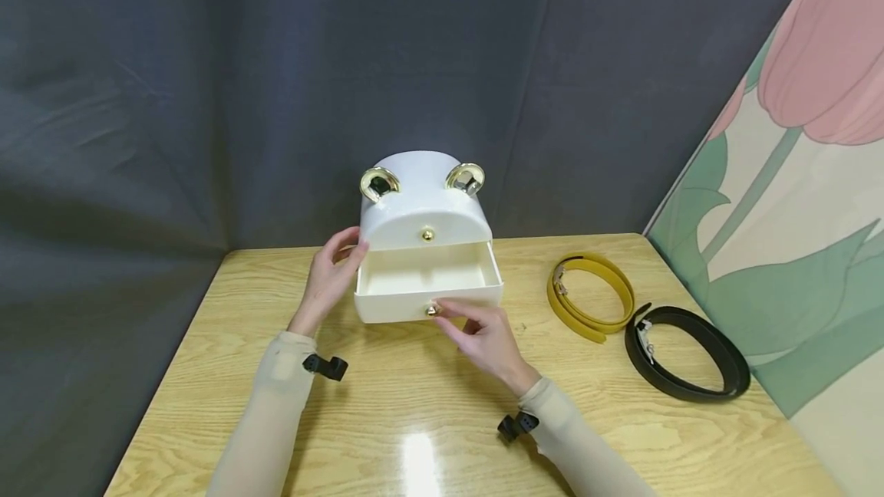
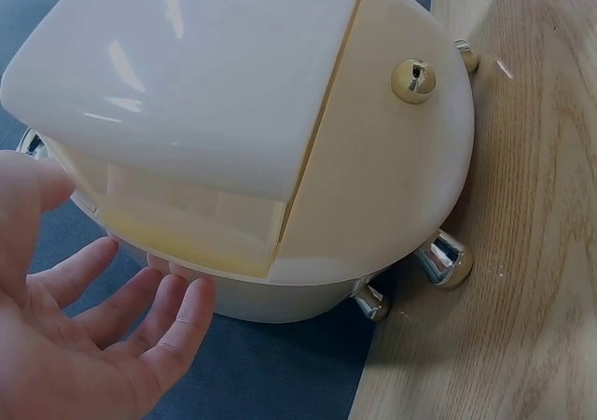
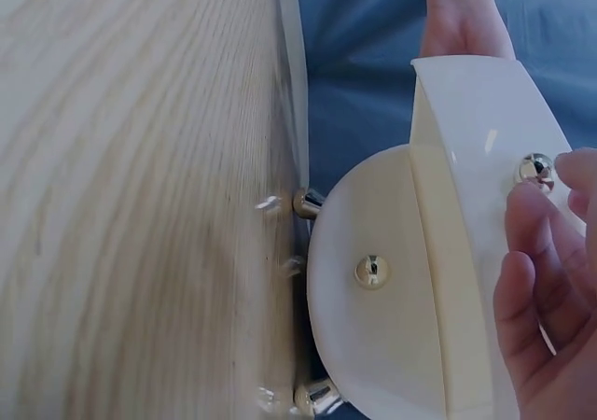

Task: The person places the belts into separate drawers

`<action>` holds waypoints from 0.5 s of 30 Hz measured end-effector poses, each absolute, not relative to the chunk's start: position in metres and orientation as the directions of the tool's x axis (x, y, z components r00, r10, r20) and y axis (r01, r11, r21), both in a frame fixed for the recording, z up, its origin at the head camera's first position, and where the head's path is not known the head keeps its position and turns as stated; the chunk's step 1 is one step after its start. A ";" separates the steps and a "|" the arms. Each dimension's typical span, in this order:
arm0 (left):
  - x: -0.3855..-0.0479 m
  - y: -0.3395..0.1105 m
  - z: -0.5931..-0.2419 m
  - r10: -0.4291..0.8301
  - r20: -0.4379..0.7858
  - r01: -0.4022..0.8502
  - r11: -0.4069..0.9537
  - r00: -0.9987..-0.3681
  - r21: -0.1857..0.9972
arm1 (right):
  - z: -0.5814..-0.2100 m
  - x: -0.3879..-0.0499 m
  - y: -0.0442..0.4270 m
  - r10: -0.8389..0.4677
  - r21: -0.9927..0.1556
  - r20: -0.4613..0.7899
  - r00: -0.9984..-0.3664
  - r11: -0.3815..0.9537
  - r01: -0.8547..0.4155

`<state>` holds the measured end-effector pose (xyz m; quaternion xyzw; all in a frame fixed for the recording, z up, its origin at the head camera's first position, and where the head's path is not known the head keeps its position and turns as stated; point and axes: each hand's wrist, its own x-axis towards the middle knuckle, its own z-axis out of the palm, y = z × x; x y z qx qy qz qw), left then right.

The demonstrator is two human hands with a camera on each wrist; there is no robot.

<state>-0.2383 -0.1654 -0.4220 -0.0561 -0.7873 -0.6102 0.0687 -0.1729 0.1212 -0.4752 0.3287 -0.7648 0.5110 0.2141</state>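
A white storage chest with a rounded top [image 1: 423, 209] stands near the middle of the desk's back edge, on short gold feet [image 2: 446, 259]. Its middle drawer [image 1: 394, 307] juts out toward the desk's front edge, with its pale inside bare. The right hand [image 1: 486, 342] pinches that drawer's gold knob [image 1: 432, 311] between thumb and fingers. The left hand [image 1: 330, 276] rests at the chest's left side, fingers spread and loosely bent. Two gold-rimmed round ornaments [image 1: 465, 179] rise from the top.

The desk [image 1: 373, 397] is pale, glossy wood grain, with a bright glare toward its front edge. A coiled yellow belt [image 1: 625, 294] lies toward the back right corner; a coiled black belt [image 1: 733, 359] lies just beside it, along the right edge. Dark grey-blue cloth [image 1: 387, 44] hangs behind and to the left; a tulip mural [image 1: 794, 251] covers the right wall.
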 end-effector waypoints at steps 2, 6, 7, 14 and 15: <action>-0.238 -0.166 -0.422 0.005 0.172 0.168 0.251 -0.985 0.953 | -0.476 -0.173 0.124 -0.279 -0.629 0.674 -0.684 0.268 -0.729; -0.239 -0.165 -0.423 0.002 0.177 0.172 0.247 -0.984 0.954 | -0.477 -0.173 0.131 -0.272 -0.640 0.658 -0.702 0.288 -0.712; -0.239 -0.165 -0.423 0.001 0.178 0.172 0.246 -0.984 0.954 | -0.477 -0.173 0.133 -0.271 -0.651 0.645 -0.715 0.296 -0.699; -0.240 -0.165 -0.424 0.002 0.183 0.178 0.244 -0.983 0.953 | -0.479 -0.173 0.146 -0.258 -0.728 0.534 -0.805 0.345 -0.593; -0.240 -0.164 -0.424 0.001 0.184 0.179 0.243 -0.983 0.953 | -0.480 -0.173 0.148 -0.255 -0.731 0.526 -0.812 0.353 -0.584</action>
